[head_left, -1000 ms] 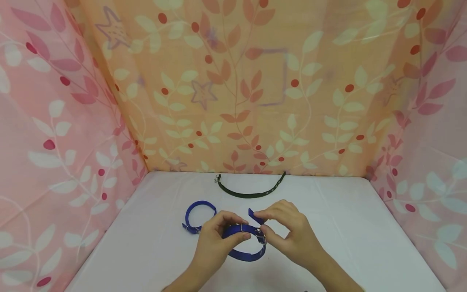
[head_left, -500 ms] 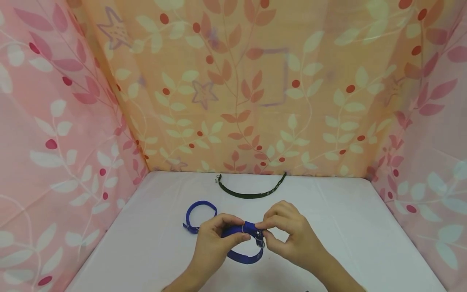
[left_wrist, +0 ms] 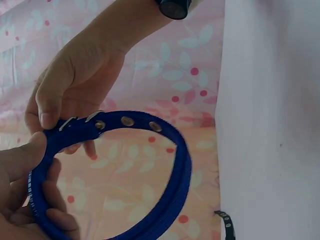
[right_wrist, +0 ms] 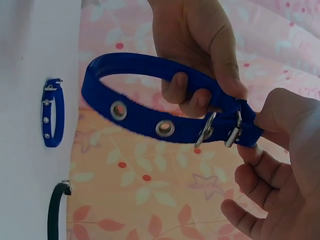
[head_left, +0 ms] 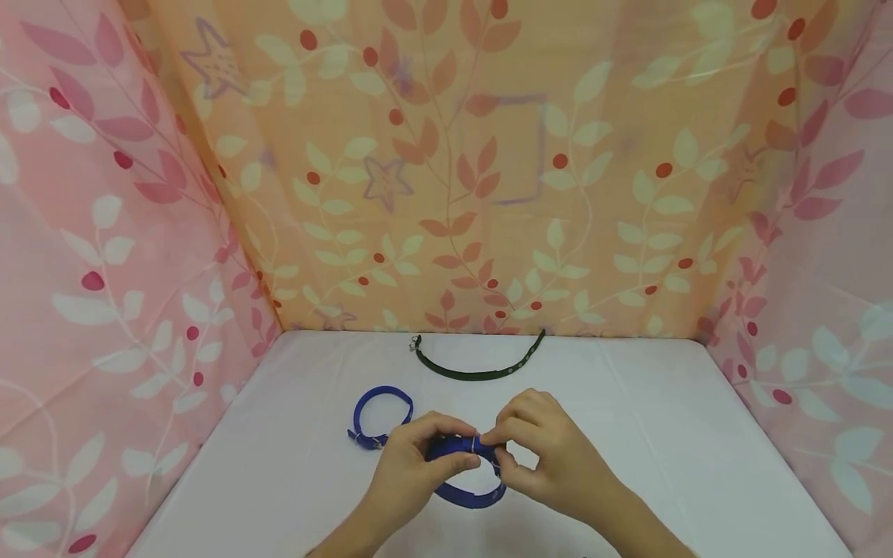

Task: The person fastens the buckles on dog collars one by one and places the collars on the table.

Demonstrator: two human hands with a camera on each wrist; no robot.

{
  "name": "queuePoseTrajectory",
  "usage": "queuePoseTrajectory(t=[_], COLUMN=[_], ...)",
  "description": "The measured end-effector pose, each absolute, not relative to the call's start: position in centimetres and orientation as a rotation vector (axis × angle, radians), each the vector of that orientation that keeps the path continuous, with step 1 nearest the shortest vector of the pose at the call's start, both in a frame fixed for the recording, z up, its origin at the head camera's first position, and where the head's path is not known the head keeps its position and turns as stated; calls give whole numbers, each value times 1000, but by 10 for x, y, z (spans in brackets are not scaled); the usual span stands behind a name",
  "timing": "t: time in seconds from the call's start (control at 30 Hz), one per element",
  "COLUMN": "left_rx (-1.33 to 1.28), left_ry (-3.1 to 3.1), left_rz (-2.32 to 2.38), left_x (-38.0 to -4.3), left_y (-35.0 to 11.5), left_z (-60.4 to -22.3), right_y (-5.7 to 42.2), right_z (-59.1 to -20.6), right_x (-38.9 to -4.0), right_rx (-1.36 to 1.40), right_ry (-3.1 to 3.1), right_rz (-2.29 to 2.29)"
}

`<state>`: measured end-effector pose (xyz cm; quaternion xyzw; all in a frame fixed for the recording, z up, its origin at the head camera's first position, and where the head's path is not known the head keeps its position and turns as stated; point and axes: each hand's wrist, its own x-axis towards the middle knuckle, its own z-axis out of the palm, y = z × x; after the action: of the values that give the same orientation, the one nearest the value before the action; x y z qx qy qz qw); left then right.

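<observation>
Both hands hold a blue collar (head_left: 469,497), a closed ring with metal eyelets, raised in front of the body. My left hand (head_left: 412,465) pinches its band between thumb and fingers, just left of a thin metal loop (head_left: 474,444). On the other side of that loop, my right hand (head_left: 551,457) pinches the strap with thumb and fingertips. The right wrist view shows the metal buckle (right_wrist: 234,132) close to the right fingertips, and eyelets (right_wrist: 165,128) along the band. Fingers partly hide the strap's tip.
A second blue collar (head_left: 360,411), buckled in a ring, lies on the white table (head_left: 279,465) to the left. Farther back a dark green collar (head_left: 470,377) lies unbuckled in a curve. Leaf-patterned curtains (head_left: 446,194) enclose the back and sides.
The strap's free tip, raised a second ago, has come down leftward to lie along the band at the metal loop. My right fingers have moved slightly left with it; the left grip stays.
</observation>
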<state>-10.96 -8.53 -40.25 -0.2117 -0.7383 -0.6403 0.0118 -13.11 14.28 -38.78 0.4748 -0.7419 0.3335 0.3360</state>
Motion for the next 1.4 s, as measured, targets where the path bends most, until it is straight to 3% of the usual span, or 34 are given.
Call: queuePoseTrajectory(t=[0.47,0.77,1.4], left_rx=[-641,-466,-737], left_ry=[-2498,-2418,-2268], left_rz=[-1561,-1646,-1493], left_x=[-114,-114,-120], left_y=[-93,-98,-117], left_z=[-398,-391,-385], right_y=[147,162,176], right_z=[-386,-384,-374], right_x=[-130,-131,-139], right_rx=[1200,1036,1081], right_ry=[-2062,-2374,-2239], right_rz=[951,968,936])
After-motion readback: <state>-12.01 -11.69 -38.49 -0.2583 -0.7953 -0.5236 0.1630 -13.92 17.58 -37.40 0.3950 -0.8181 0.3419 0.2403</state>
